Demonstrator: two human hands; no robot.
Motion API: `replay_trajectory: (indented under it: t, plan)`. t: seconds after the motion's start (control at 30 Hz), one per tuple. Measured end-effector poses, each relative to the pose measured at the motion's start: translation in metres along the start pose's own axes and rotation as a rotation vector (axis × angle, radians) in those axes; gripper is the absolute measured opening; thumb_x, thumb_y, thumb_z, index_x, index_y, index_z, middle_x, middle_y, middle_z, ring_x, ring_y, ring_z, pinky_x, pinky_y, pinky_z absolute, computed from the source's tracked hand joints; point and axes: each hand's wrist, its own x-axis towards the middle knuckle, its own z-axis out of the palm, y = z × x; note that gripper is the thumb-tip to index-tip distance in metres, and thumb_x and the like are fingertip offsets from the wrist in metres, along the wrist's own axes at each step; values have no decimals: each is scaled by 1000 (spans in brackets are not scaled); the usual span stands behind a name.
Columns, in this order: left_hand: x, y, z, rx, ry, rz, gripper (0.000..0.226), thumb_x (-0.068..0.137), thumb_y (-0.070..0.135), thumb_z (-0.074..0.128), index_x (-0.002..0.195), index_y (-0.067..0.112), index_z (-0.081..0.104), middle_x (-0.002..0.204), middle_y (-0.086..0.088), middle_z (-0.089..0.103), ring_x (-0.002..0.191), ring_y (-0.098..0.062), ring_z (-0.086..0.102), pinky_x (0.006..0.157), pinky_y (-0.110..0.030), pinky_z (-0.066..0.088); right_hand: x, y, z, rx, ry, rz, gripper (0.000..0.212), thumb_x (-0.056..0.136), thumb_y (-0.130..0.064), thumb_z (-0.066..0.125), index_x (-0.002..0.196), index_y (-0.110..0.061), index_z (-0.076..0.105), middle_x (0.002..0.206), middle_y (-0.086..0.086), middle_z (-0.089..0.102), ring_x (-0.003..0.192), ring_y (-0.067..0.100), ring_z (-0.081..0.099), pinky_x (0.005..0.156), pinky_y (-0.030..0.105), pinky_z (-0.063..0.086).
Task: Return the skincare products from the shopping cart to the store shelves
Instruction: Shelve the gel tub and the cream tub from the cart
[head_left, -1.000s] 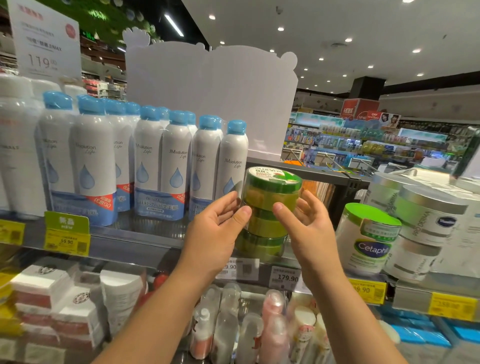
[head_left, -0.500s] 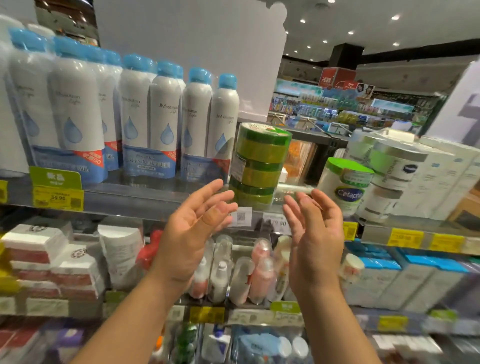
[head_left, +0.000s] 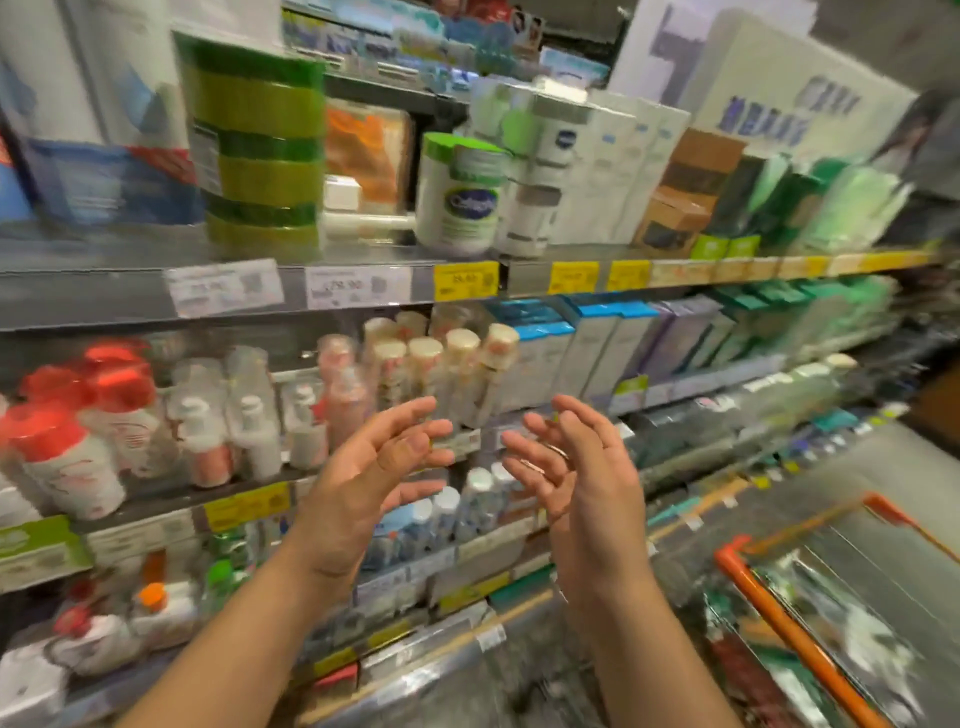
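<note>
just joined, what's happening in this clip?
A person is restocking store shelves. The green jar stack stands on the top shelf, untouched. Both the left hand and the right hand are open and empty, below that shelf. The orange-handled cart sits at lower right; its contents are too blurred to identify.

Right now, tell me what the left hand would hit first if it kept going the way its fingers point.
Probably the cream-capped bottles on the shelf beyond the left hand; its fingers point up and right toward them. Blur leaves depth uncertain.
</note>
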Motion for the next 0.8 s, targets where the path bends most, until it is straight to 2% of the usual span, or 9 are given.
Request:
replay_trajectory:
  t: [0.17,0.27,0.4,0.5,0.6,0.7,0.8]
  plan:
    - [3,-32,71,19,-121,-83,106,47,76,89,133,20,62,125,-7,73,111,-31,71,87,-43,58,-16,-18,-95,-18,160,-1,21,102,-23,56,120,-17,65,101,12,74,93,31,74,85,44,55]
    - [5,-55,131,15,-200,-133,108,42,74,91,130,18,64,122,-10,74,107,-31,72,87,-45,57,-26,-36,-158,-27,258,1,18,104,-21,54,118,-19,66,96,9,76,92,31,73,85,45,54]
    - [0,-87,220,24,-326,-199,111,38,73,92,129,17,63,119,-10,75,99,-27,73,83,-40,61,-42,-62,-247,-17,372,-11,20,105,-22,53,121,-18,65,103,13,76,89,28,73,75,38,54]
    - [-6,-112,284,47,-405,-244,106,38,73,92,125,19,65,116,-9,76,96,-25,73,84,-41,60,-57,-76,-308,-11,468,-21,20,104,-24,54,119,-20,66,103,12,78,93,30,75,78,40,55]
    - [-11,-133,338,96,-468,-285,90,51,67,89,125,20,66,117,-10,76,97,-26,75,85,-42,60,-71,-86,-361,15,556,-17,22,103,-27,56,121,-22,69,104,10,78,97,29,76,90,48,55]
    - [-16,-149,377,131,-521,-312,73,66,56,76,128,20,66,119,-8,75,105,-31,73,94,-50,58,-81,-91,-405,35,607,1,22,106,-28,55,121,-24,70,110,11,77,98,31,77,84,46,58]
    - [-19,-162,405,148,-520,-334,70,67,56,75,127,20,68,117,-8,75,105,-31,73,91,-48,58,-86,-94,-438,60,655,13,23,105,-29,56,123,-23,69,109,12,77,97,32,77,90,51,59]
